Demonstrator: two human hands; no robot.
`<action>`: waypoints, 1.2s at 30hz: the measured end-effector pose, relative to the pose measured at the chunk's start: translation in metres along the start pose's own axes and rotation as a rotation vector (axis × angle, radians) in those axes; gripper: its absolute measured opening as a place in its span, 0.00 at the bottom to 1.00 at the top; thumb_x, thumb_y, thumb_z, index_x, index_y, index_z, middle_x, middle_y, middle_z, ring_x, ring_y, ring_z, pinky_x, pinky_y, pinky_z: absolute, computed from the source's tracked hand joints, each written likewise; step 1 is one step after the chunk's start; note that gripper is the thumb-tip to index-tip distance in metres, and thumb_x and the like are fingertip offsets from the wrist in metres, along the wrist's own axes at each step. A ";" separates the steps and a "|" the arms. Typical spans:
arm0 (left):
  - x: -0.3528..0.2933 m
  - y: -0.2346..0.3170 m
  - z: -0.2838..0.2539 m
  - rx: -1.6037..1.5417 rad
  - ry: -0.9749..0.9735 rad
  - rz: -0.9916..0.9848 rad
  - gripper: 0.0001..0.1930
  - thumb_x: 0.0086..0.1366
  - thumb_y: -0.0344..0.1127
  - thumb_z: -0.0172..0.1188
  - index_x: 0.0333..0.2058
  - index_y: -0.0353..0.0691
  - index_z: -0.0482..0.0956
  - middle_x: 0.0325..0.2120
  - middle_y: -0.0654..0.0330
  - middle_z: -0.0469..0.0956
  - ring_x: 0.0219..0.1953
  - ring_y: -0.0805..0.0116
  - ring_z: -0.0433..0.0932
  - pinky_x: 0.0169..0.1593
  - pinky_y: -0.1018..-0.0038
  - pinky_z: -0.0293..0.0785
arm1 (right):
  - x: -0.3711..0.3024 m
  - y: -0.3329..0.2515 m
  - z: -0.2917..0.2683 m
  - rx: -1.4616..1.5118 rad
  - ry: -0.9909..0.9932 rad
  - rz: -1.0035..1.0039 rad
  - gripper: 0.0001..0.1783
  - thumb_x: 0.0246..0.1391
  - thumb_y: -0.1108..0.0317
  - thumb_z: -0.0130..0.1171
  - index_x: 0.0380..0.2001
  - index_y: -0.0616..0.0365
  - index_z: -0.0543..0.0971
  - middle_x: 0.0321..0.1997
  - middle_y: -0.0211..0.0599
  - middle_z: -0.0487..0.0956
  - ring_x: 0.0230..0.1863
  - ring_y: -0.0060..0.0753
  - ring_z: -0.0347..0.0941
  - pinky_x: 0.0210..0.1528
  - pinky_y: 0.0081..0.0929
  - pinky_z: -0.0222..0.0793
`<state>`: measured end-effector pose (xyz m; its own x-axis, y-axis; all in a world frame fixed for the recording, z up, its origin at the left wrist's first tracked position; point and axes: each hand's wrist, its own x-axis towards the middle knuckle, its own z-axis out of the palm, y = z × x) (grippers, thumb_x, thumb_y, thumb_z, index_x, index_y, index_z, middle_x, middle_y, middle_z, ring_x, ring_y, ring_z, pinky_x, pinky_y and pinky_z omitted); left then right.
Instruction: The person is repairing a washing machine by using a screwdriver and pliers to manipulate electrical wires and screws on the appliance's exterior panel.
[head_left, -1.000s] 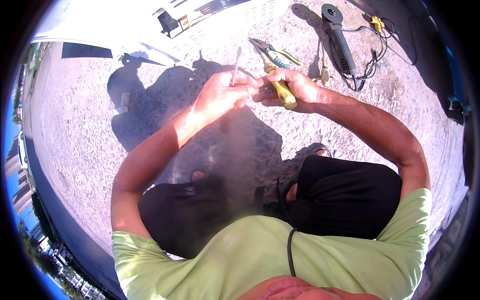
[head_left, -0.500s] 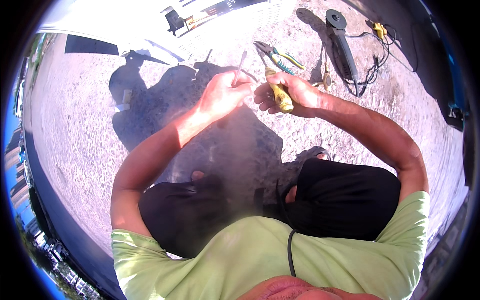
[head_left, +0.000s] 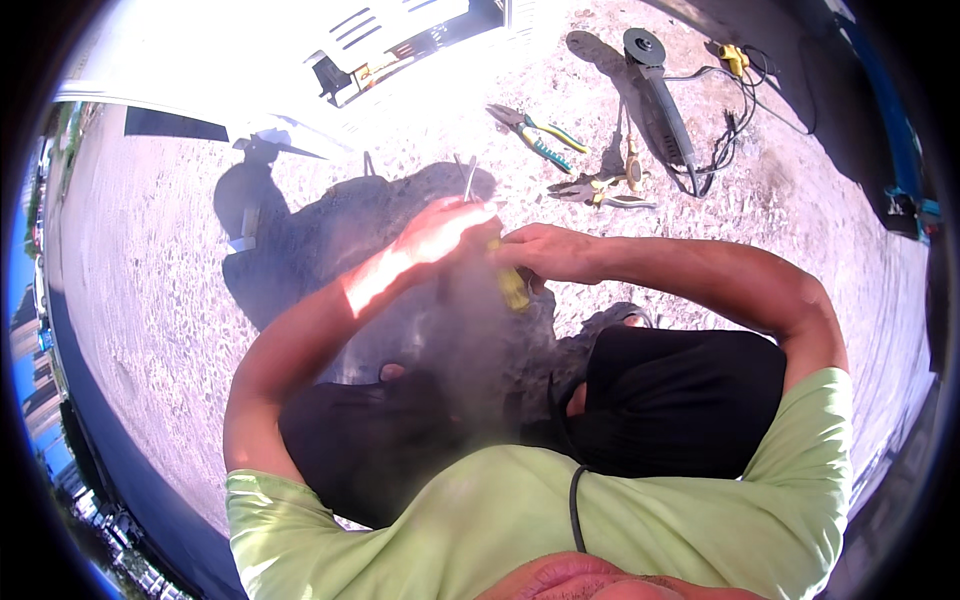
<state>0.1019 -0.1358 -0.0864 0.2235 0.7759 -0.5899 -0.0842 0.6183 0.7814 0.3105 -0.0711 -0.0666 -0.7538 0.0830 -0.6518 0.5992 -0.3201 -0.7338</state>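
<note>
My left hand (head_left: 452, 228) is closed round a slim metal rod (head_left: 470, 180), whose upper end sticks out above the fingers. Close against it on the right, my right hand (head_left: 556, 252) is wrapped round a yellow-handled screwdriver (head_left: 514, 290). The handle's butt points down toward my lap, and most of the shaft is hidden by the left hand. A second thin tip shows just left of the rod; whether it is the screwdriver's end I cannot tell. Sunlight washes out part of the left hand.
Beyond my hands lie teal-and-yellow pliers (head_left: 545, 140), smaller pliers (head_left: 605, 195) and a wooden-handled tool (head_left: 633, 170). An angle grinder (head_left: 665, 115) rests on the rough ground, its cable and a yellow plug (head_left: 735, 60) beside it. A bright white slotted object (head_left: 410, 50) stands at the far left.
My right hand has turned palm down and drawn nearer to me, bringing the screwdriver against the left hand. The left hand has come slightly nearer too. The smaller pliers are now uncovered.
</note>
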 end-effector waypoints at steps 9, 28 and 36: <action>0.000 0.010 -0.010 -0.053 0.095 0.067 0.22 0.74 0.49 0.49 0.29 0.37 0.79 0.30 0.57 0.80 0.32 0.69 0.77 0.39 0.72 0.72 | 0.004 0.036 -0.032 0.325 0.095 -0.139 0.20 0.53 0.75 0.45 0.47 0.67 0.78 0.44 0.43 0.81 0.41 0.35 0.81 0.46 0.32 0.79; -0.001 0.021 0.001 -0.065 0.053 0.064 0.21 0.75 0.48 0.47 0.32 0.38 0.79 0.28 0.59 0.79 0.29 0.71 0.77 0.37 0.74 0.75 | -0.008 0.000 -0.055 0.581 0.039 -0.264 0.20 0.67 0.68 0.42 0.57 0.67 0.70 0.52 0.45 0.79 0.53 0.38 0.76 0.57 0.34 0.71; -0.001 0.024 0.007 0.057 0.061 0.092 0.24 0.75 0.51 0.47 0.32 0.38 0.81 0.24 0.65 0.76 0.26 0.78 0.72 0.33 0.78 0.70 | -0.004 0.004 -0.058 0.615 0.038 -0.306 0.18 0.64 0.68 0.56 0.53 0.65 0.73 0.48 0.40 0.81 0.47 0.31 0.79 0.48 0.26 0.74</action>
<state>0.1063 -0.1231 -0.0658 0.1577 0.8363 -0.5252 -0.0454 0.5374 0.8421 0.3313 -0.0175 -0.0783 -0.8481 0.2848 -0.4468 0.0902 -0.7534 -0.6514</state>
